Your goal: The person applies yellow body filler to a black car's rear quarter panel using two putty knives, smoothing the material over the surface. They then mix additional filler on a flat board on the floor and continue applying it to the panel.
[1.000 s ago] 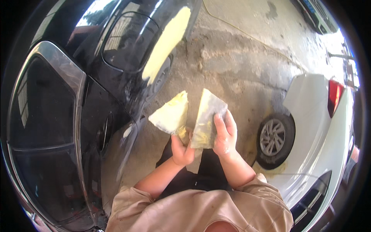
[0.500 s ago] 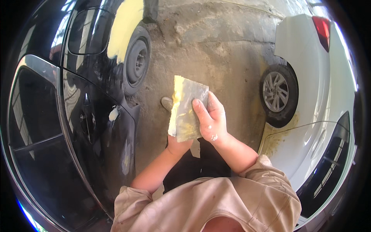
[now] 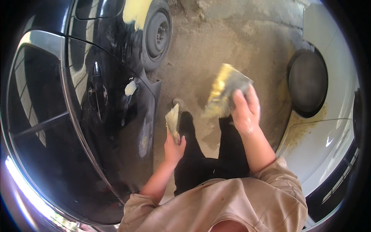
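Observation:
My left hand (image 3: 174, 150) is closed on a small, narrow-looking metal putty spreader (image 3: 172, 120) smeared with pale yellow putty, held low at the centre left beside the black car. My right hand (image 3: 245, 110) grips a wider grey metal putty plate (image 3: 228, 92) with bright yellow putty along its left edge, held higher and to the right, apart from the left one. The black car's rear panel (image 3: 104, 69) bears a yellow putty patch (image 3: 135, 8) above a grey wheel (image 3: 157, 34) and a small cream patch (image 3: 130, 88) near the door handle (image 3: 97, 89).
A white car (image 3: 320, 147) stands on my right, its dark wheel (image 3: 307, 79) and a brownish-stained panel facing me. Rough, dusty concrete floor (image 3: 232, 34) runs between the two cars. My legs in black trousers (image 3: 189, 135) are below my hands.
The two tools, earlier brought together, are now separated: my left hand has dropped leftward, my right has moved up and right. The view has shifted, with more of the black car's side showing.

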Tool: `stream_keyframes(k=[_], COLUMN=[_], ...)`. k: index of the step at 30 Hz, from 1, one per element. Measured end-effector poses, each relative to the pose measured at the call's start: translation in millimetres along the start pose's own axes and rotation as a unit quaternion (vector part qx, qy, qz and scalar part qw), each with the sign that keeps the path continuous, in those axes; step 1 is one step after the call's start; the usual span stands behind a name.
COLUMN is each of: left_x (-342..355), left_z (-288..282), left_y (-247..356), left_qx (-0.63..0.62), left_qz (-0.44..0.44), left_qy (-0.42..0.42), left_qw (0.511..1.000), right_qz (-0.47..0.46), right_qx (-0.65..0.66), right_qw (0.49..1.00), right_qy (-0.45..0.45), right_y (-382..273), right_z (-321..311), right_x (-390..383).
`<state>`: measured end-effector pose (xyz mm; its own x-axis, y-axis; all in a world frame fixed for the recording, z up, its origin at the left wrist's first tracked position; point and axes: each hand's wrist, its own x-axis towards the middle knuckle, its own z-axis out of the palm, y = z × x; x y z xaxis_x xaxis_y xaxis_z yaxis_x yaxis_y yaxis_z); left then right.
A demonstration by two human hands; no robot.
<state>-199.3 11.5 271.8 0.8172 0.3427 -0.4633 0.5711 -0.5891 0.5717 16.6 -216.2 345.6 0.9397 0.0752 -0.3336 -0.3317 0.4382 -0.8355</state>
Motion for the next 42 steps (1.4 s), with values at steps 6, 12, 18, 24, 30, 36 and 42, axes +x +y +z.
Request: stream_keyframes(k=[6,12,18,24,30,36,42], left_x=[-33,-35,-24,-24,-30,-39,-34], left_z=[-56,-109,-121,-125,-127,-143,-145], left_y=[-108,-174,-196,-198,-215,-228,-232], left_qx=[0.044,-0.021,-0.079,-0.071,-0.039,0.007,0.021], left_qz=[-0.073,-0.070,-0.058,-0.048,0.028,-0.037,0.017], left_qy=[-0.048,-0.063,-0.061,-0.089,-0.082,-0.189,-0.185], left_qw=[0.995,0.995,0.993,0.992,0.996,0.981,0.982], right_qz=[0.128,0.119,0.011,-0.082,-0.191,-0.315,-0.079], right_qx=[0.062,-0.026,-0.125,-0.229,-0.281,-0.213,-0.231], right_qw=[0.990,0.988,0.985,0.963,0.937,0.925,0.955], right_qy=[0.005,0.092,0.119,0.119,0.084,0.017,0.170], right_y=[210,320,341,331,327,330,350], right_z=[91,171,214,237,249,234,222], right_x=[15,31,38,27,7,-3,19])
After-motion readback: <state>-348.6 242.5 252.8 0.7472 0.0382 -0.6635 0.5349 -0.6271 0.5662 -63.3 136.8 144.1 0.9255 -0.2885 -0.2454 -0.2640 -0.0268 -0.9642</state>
